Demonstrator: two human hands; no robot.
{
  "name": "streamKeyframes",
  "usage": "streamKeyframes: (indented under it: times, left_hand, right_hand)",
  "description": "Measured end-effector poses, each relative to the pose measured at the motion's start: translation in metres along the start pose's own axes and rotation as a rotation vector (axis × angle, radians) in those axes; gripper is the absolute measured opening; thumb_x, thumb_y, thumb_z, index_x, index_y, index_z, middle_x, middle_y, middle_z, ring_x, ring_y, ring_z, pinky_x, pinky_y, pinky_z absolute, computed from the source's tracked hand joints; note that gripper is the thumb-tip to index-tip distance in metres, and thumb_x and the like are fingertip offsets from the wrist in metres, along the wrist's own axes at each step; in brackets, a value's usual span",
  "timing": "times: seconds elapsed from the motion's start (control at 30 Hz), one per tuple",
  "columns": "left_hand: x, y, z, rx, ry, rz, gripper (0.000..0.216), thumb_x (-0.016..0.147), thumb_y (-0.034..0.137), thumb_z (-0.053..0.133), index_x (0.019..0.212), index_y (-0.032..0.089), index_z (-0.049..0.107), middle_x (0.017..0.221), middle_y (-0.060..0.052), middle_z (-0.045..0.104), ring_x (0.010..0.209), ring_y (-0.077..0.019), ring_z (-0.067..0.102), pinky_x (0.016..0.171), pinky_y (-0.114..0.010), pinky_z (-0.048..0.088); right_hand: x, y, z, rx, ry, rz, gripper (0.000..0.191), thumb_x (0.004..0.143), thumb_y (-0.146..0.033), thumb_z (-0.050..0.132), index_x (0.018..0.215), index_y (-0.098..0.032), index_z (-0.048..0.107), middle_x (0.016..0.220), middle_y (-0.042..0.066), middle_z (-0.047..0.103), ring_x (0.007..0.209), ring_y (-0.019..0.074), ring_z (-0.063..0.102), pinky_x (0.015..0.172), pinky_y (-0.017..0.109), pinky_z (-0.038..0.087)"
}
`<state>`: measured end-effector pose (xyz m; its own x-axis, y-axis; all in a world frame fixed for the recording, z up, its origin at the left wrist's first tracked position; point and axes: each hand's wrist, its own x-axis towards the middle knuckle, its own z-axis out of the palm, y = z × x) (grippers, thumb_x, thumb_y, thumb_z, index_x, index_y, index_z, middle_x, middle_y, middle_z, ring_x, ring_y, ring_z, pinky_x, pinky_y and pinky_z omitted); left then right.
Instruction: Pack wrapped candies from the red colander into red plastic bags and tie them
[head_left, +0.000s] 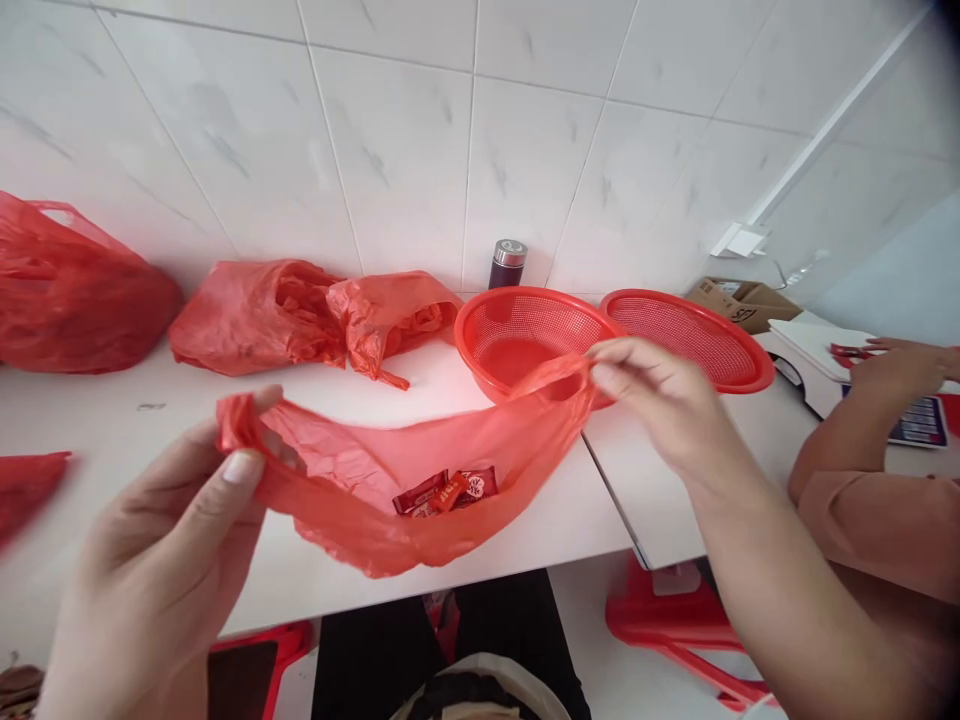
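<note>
Two pinches: my left hand [176,540] and right hand [660,400] grip opposite ends of the red bag [450,440], sagging above the white table [577,510]. Level, well-parted grips should let the wrapped snacks [450,492] rest safely in its middle.

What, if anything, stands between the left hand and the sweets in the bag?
Nothing visible: the left hand holds one end of the bag, the right hand the other, and the sweets lie inside, in view through its open mouth.

red plastic bag [442,442] | translucent, crinkled | mouth spread wide, sagging | red-wrapped snacks [450,492] clustered inside
</note>
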<state>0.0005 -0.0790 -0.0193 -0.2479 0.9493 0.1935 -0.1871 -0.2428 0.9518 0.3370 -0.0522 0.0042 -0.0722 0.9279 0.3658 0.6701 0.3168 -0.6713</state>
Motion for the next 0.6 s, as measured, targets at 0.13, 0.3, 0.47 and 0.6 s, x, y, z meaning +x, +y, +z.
streamKeyframes:
  times: [0.13, 0.3, 0.47, 0.6]
  left_hand:
    - [0.018, 0.028, 0.019, 0.118, 0.002, 0.184, 0.04, 0.081, 0.028, 0.073, 0.121, 0.027, 0.068, 0.112, 0.0, 0.072, 0.097, -0.0185, 0.066, 0.088, -0.031, 0.054]
    - [0.037, 0.042, 0.016, 0.032, -0.025, 0.203, 0.015, 0.079, 0.024, 0.076, 0.094, 0.019, 0.075, 0.091, 0.002, 0.075, 0.073, -0.0073, 0.064, 0.067, -0.017, 0.051]
    - [0.046, 0.048, 0.011, 0.022, -0.009, 0.21, 0.013, 0.08, 0.024, 0.075, 0.09, 0.016, 0.073, 0.08, 0.003, 0.073, 0.07, -0.0072, 0.064, 0.071, -0.02, 0.051]
    - [0.051, 0.049, 0.017, 0.036, -0.007, 0.2, 0.016, 0.081, 0.025, 0.074, 0.091, 0.012, 0.072, 0.084, -0.001, 0.074, 0.071, -0.0099, 0.064, 0.078, -0.027, 0.053]
  right_hand:
    - [0.016, -0.036, -0.021, 0.447, 0.046, 0.028, 0.016, 0.091, -0.039, 0.052, 0.087, -0.024, 0.056, 0.089, 0.004, 0.067, 0.09, 0.022, 0.065, 0.078, 0.037, 0.053]
    - [0.025, -0.056, -0.019, 0.585, -0.002, 0.052, 0.018, 0.09, -0.043, 0.048, 0.087, -0.026, 0.045, 0.091, 0.003, 0.068, 0.086, 0.0233, 0.068, 0.072, 0.039, 0.054]
    - [0.027, -0.066, -0.018, 0.538, 0.062, 0.01, 0.017, 0.089, -0.042, 0.053, 0.093, -0.028, 0.043, 0.103, 0.002, 0.067, 0.086, 0.0213, 0.068, 0.07, 0.037, 0.054]
    - [0.03, -0.073, -0.016, 0.573, 0.043, -0.021, 0.022, 0.086, -0.043, 0.059, 0.095, -0.029, 0.045, 0.106, 0.0, 0.066, 0.085, 0.0191, 0.069, 0.068, 0.033, 0.054]
